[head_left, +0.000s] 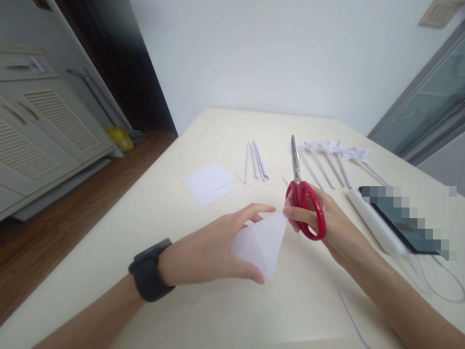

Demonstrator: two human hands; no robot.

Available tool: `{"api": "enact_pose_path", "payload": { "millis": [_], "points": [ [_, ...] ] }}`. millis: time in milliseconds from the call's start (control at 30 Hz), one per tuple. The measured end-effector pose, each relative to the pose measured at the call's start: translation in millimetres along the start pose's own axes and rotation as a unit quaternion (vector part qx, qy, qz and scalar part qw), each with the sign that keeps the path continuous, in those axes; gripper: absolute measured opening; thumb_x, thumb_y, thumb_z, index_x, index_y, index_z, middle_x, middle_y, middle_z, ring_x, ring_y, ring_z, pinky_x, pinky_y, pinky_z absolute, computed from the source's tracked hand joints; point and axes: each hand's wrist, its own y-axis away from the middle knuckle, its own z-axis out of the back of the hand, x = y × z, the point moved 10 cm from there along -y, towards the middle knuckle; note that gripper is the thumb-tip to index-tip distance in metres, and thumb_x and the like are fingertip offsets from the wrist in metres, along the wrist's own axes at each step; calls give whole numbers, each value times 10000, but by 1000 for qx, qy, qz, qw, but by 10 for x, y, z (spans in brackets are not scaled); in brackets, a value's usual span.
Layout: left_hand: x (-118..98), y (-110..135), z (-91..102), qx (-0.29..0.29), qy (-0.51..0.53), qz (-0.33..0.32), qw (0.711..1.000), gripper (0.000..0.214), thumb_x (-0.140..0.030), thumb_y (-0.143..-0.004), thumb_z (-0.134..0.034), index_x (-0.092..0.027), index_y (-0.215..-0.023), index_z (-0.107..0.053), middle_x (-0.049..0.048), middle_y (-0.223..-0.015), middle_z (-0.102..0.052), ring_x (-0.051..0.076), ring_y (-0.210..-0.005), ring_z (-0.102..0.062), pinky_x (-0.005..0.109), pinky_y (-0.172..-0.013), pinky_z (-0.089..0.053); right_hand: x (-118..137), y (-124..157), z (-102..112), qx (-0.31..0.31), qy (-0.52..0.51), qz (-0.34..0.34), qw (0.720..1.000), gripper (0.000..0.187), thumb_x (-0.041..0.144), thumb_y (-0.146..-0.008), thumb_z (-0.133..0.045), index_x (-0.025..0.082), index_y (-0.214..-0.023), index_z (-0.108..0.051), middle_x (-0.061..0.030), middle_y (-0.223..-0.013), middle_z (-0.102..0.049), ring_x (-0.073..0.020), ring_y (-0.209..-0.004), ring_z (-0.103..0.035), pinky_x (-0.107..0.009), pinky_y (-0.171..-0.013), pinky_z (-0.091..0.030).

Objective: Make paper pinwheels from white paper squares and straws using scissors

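A creased square of thin white paper point(268, 240) is held up between my hands above the table. My left hand point(223, 242), with a black watch on its wrist, curves around the paper's left side, thumb along the lower edge and fingers at the upper edge, partly behind it. My right hand point(314, 218) pinches the paper's upper right corner between thumb and fingertips. Red-handled scissors point(298, 194) hang on that same hand, its fingers through the handle, blades pointing away and closed together.
Flat white paper squares point(210, 182) lie left, with loose white thread point(238, 191) beside them. Rolled paper sticks point(257, 162) lie behind. To the right are several sticks topped with folded paper point(329, 148), a white device point(378, 220) and a cable point(441, 295).
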Motion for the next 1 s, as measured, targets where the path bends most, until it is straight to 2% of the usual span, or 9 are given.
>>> {"api": "enact_pose_path", "payload": {
  "millis": [133, 333, 400, 533, 633, 733, 833, 900, 1000],
  "points": [
    [-48, 9, 9, -32, -36, -33, 998, 937, -301, -581, -751, -340, -1364, -238, -15, -1418, -340, 234, -1217, -403, 330, -966, -376, -46, -14, 51, -17, -1, -11, 1000, 163, 238, -756, -606, 211, -804, -453, 45, -728, -534, -72, -533, -484, -214, -471, -362],
    [-42, 1, 42, -27, -16, -31, 999, 751, -232, -685, -661, -311, -1346, -312, -17, -1413, -351, 212, -1231, -398, 327, -1001, -353, -85, -18, 71, -22, 7, -10, 1000, 147, 349, -822, -533, 206, -824, -498, 19, -692, -545, -92, -555, -494, -236, -495, -350],
    [-24, 0, 99, -48, 13, -33, 998, 748, -279, -686, -676, -325, -1340, -319, -28, -1423, -332, 211, -1285, -322, 335, -1046, -298, -86, -21, 64, -21, 6, -12, 1000, 197, 396, -825, -522, 199, -836, -515, 0, -729, -565, -98, -573, -503, -245, -514, -361],
    [88, -19, 133, -79, 127, -20, 989, 776, -329, -695, -681, -347, -1356, -275, -22, -1438, -295, 210, -1320, -255, 329, -1039, -305, -67, -17, -27, 9, -1, -12, 1000, 187, 374, -818, -540, 193, -862, -521, -9, -737, -575, -103, -582, -510, -242, -511, -367],
    [106, -40, 86, -61, 202, -8, 977, 773, -326, -724, -656, -321, -1376, -241, 31, -1424, -321, 237, -1213, -412, 325, -922, -415, -66, -1, -108, 37, -15, -14, 999, 140, 302, -794, -580, 192, -844, -510, 3, -748, -559, -99, -586, -516, -231, -507, -382],
    [88, -47, 44, -32, 262, 13, 964, 699, -330, -788, -578, -284, -1390, -226, 81, -1298, -479, 226, -973, -568, 291, -714, -480, -87, 4, -107, 30, -24, -21, 999, 180, 276, -750, -629, 197, -844, -498, 10, -806, -558, -92, -586, -521, -226, -503, -404],
    [101, -46, 60, -33, 309, 22, 950, 593, -352, -818, -525, -239, -1362, -318, 78, -1087, -614, 205, -847, -592, 279, -682, -471, -103, -4, -79, 16, -20, -22, 999, 206, 281, -731, -645, 202, -844, -492, 14, -824, -567, -89, -580, -518, -222, -487, -408],
    [131, -50, 59, -37, 349, 25, 936, 455, -367, -844, -465, -200, -1267, -464, 64, -903, -662, 191, -758, -600, 283, -690, -467, -105, -10, -61, 11, -16, -21, 1000, 199, 276, -733, -639, 204, -844, -491, 17, -825, -571, -92, -585, -522, -220, -483, -408],
    [211, -57, 23, -46, 413, 52, 908, 363, -385, -854, -405, -146, -996, -639, 64, -761, -668, 192, -704, -606, 291, -695, -467, -102, -14, -45, 8, -15, -19, 1000, 185, 263, -738, -630, 204, -841, -488, 18, -821, -575, -93, -591, -524, -223, -493, -413]
  ]
}}
